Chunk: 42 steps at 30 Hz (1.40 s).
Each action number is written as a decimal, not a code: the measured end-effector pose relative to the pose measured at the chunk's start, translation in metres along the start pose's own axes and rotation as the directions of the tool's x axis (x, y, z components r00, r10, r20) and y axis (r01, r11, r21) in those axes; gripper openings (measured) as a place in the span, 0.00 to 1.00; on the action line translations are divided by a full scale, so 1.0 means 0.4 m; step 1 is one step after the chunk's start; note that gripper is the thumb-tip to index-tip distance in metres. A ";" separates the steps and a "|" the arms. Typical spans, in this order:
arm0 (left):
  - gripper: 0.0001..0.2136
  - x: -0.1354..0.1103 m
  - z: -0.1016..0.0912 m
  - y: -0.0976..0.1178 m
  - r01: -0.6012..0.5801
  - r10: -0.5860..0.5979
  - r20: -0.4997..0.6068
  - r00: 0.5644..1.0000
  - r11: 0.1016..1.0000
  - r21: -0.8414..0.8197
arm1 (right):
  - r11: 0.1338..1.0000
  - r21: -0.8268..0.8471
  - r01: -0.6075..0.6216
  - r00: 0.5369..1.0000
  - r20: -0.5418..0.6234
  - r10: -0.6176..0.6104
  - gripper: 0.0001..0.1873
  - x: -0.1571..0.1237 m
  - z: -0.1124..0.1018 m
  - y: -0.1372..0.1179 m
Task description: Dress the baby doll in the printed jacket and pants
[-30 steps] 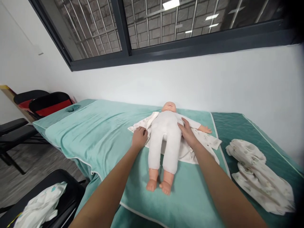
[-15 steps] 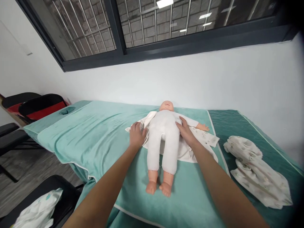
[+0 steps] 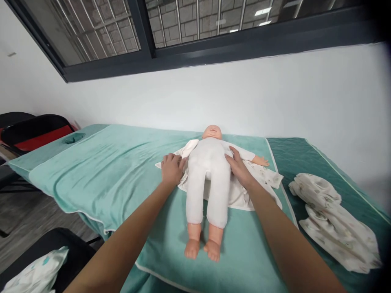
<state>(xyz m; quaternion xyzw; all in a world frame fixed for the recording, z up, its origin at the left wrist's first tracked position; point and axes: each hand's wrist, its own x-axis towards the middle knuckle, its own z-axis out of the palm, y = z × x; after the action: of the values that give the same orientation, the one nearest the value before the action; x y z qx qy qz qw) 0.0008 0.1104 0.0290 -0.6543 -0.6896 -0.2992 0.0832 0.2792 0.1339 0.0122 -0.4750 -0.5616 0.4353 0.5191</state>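
Note:
A baby doll in a white bodysuit lies on its back, its head toward the wall and bare feet toward me. Beneath it a white printed baby shirt is spread out, showing on both sides. My left hand is curled over the shirt's edge at the doll's left side in the picture; its fingertips are partly hidden. The doll's arm on that side is hidden from sight. My right hand rests against the doll's other side at the waist, fingers stretched. Beyond it the doll's other arm reaches out to the right.
The doll lies on a bed with a light green cover. Folded printed baby clothes lie on a darker green sheet at right. A black chair at lower left carries a white cloth. Behind are a wall and a barred window.
The view has tilted down and turned a little. My left hand has shifted slightly left along the shirt edge; my right hand stays at the doll's side.

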 end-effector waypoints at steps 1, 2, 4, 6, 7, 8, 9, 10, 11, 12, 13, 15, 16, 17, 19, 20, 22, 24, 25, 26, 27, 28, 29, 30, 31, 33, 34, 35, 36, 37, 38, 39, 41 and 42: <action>0.11 -0.003 0.005 0.011 -0.048 0.049 0.029 0.998 0.998 -0.040 | 1.000 -0.005 -0.005 1.000 0.002 0.005 0.39 -0.002 0.000 -0.004; 0.10 -0.005 0.010 0.021 -0.071 0.075 0.051 0.996 0.994 -0.081 | 1.000 -0.011 -0.011 1.000 0.003 0.011 0.39 -0.004 0.000 -0.008; 0.08 -0.003 0.016 0.038 -0.059 0.068 0.060 0.996 0.989 -0.137 | 0.999 -0.029 -0.023 1.000 -0.003 0.023 0.39 -0.006 0.000 -0.014; 0.08 0.004 0.008 0.058 -0.022 0.033 0.048 0.998 0.977 -0.212 | 0.998 -0.053 -0.026 1.000 -0.008 0.026 0.38 -0.006 -0.001 -0.017; 0.08 0.009 -0.003 0.072 0.003 0.010 0.047 0.999 0.961 -0.275 | 0.998 -0.063 -0.025 1.000 -0.007 0.025 0.38 -0.006 -0.001 -0.018; 0.08 0.016 -0.018 0.089 0.030 -0.014 0.048 0.999 0.937 -0.348 | 0.997 -0.069 -0.022 1.000 0.000 0.022 0.38 -0.006 -0.001 -0.018; 0.08 0.022 -0.036 0.110 0.053 -0.033 0.054 0.998 0.905 -0.423 | 0.997 -0.074 -0.018 1.000 0.006 0.018 0.39 -0.007 -0.001 -0.019; 0.07 0.030 -0.056 0.134 0.053 -0.031 0.056 0.998 0.882 -0.468 | 0.997 -0.076 -0.016 1.000 0.011 0.017 0.39 -0.008 -0.001 -0.020; 0.06 0.036 -0.075 0.161 0.033 -0.008 0.054 0.999 0.872 -0.489 | 0.997 -0.076 -0.016 1.000 0.014 0.017 0.39 -0.009 -0.001 -0.021; 0.05 0.042 -0.092 0.188 -0.003 0.033 0.052 0.998 0.867 -0.498 | 0.997 -0.074 -0.020 1.000 0.014 0.021 0.39 -0.011 -0.001 -0.023; 0.03 0.045 -0.107 0.217 -0.042 0.081 0.057 0.995 0.864 -0.501 | 0.997 -0.069 -0.025 1.000 0.014 0.026 0.39 -0.013 0.000 -0.024; 0.03 0.041 -0.126 0.268 -0.128 0.199 0.105 0.974 0.874 -0.469 | 0.998 -0.056 -0.038 0.999 0.014 0.039 0.39 -0.017 0.001 -0.028; 0.03 0.033 -0.131 0.289 -0.165 0.245 0.140 0.959 0.888 -0.429 | 0.998 -0.051 -0.043 0.999 0.017 0.044 0.39 -0.018 0.002 -0.030; 0.02 0.022 -0.135 0.305 -0.199 0.286 0.178 0.942 0.899 -0.391 | 0.998 -0.051 -0.047 0.999 0.018 0.048 0.39 -0.018 0.002 -0.031; 0.03 -0.009 -0.143 0.324 -0.242 0.334 0.234 0.913 0.905 -0.349 | 0.997 -0.059 -0.051 0.999 0.014 0.052 0.39 -0.017 0.002 -0.032; 0.05 -0.027 -0.147 0.325 -0.261 0.356 0.238 0.904 0.899 -0.351 | 0.997 -0.065 -0.047 0.999 0.009 0.048 0.38 -0.016 0.002 -0.031; 0.06 -0.063 -0.155 0.314 -0.311 0.386 0.180 0.905 0.887 -0.342 | 0.997 -0.071 -0.027 1.000 -0.003 0.026 0.38 -0.013 0.002 -0.026; 0.09 -0.095 -0.158 0.287 -0.345 0.379 0.079 0.922 0.896 -0.279 | 0.998 -0.068 -0.016 1.000 -0.013 0.015 0.38 -0.010 0.002 -0.021; 0.12 -0.108 -0.156 0.272 -0.338 0.359 0.046 0.932 0.909 -0.242 | 0.998 -0.067 -0.021 1.000 -0.016 0.019 0.38 -0.009 0.002 -0.018; 0.15 -0.120 -0.152 0.256 -0.319 0.334 0.039 0.942 0.924 -0.208 | 0.997 -0.066 -0.029 0.999 -0.018 0.028 0.38 -0.009 0.003 -0.016; 0.15 -0.130 -0.147 0.241 -0.297 0.311 0.057 0.949 0.938 -0.178 | 0.997 -0.066 -0.036 0.999 -0.021 0.035 0.39 -0.009 0.003 -0.014; 0.13 -0.138 -0.143 0.230 -0.285 0.300 0.089 0.950 0.947 -0.152 | 0.997 -0.067 -0.038 0.999 -0.024 0.036 0.39 -0.010 0.002 -0.014; 0.09 -0.145 -0.139 0.222 -0.285 0.302 0.126 0.945 0.949 -0.137 | 0.997 -0.069 -0.034 0.999 -0.029 0.032 0.38 -0.011 0.002 -0.013; 0.05 -0.150 -0.139 0.219 -0.291 0.311 0.159 0.937 0.947 -0.137 | 0.997 -0.072 -0.026 0.999 -0.035 0.024 0.38 -0.011 0.002 -0.013; 0.03 -0.155 -0.141 0.220 -0.292 0.318 0.188 0.929 0.944 -0.154 | 0.997 -0.076 -0.016 0.999 -0.040 0.013 0.38 -0.012 0.001 -0.014; 0.04 -0.160 -0.155 0.231 -0.271 0.326 0.249 0.912 0.934 -0.231 | 0.996 -0.090 -0.002 0.999 -0.042 -0.002 0.37 -0.012 0.000 -0.014; 0.06 -0.162 -0.165 0.239 -0.253 0.330 0.284 0.900 0.927 -0.277 | 0.995 -0.100 0.000 0.999 -0.039 -0.004 0.37 -0.012 0.000 -0.014; 0.08 -0.163 -0.176 0.246 -0.236 0.336 0.318 0.887 0.920 -0.315 | 0.994 -0.112 -0.001 0.999 -0.037 -0.004 0.37 -0.011 0.001 -0.014; 0.10 -0.162 -0.186 0.253 -0.223 0.343 0.341 0.875 0.912 -0.345 | 0.992 -0.126 -0.002 0.999 -0.037 -0.003 0.37 -0.011 0.002 -0.014; 0.11 -0.160 -0.194 0.257 -0.214 0.350 0.348 0.869 0.903 -0.373 | 0.990 -0.141 -0.006 0.999 -0.040 0.000 0.37 -0.011 0.002 -0.016; 0.12 -0.156 -0.199 0.261 -0.205 0.349 0.338 0.874 0.896 -0.395 | 0.987 -0.162 -0.011 0.999 -0.047 0.004 0.38 -0.012 0.001 -0.020; 0.12 -0.149 -0.201 0.263 -0.196 0.338 0.312 0.888 0.892 -0.408 | 0.981 -0.195 -0.016 0.998 -0.057 0.005 0.38 -0.013 -0.001 -0.025; 0.11 -0.126 -0.196 0.269 -0.200 0.313 0.228 0.922 0.888 -0.413 | 0.954 -0.299 -0.022 0.996 -0.089 -0.005 0.35 -0.017 -0.015 -0.044; 0.10 -0.110 -0.189 0.275 -0.220 0.314 0.182 0.932 0.888 -0.405 | 0.931 -0.365 -0.028 0.994 -0.111 -0.014 0.32 -0.019 -0.029 -0.057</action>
<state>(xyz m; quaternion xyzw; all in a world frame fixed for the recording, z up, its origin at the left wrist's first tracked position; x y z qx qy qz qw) 0.0901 0.0297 0.1012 -0.7786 -0.5266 -0.3295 -0.0885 0.2890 0.1225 0.0342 -0.5888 -0.6013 0.2979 0.4505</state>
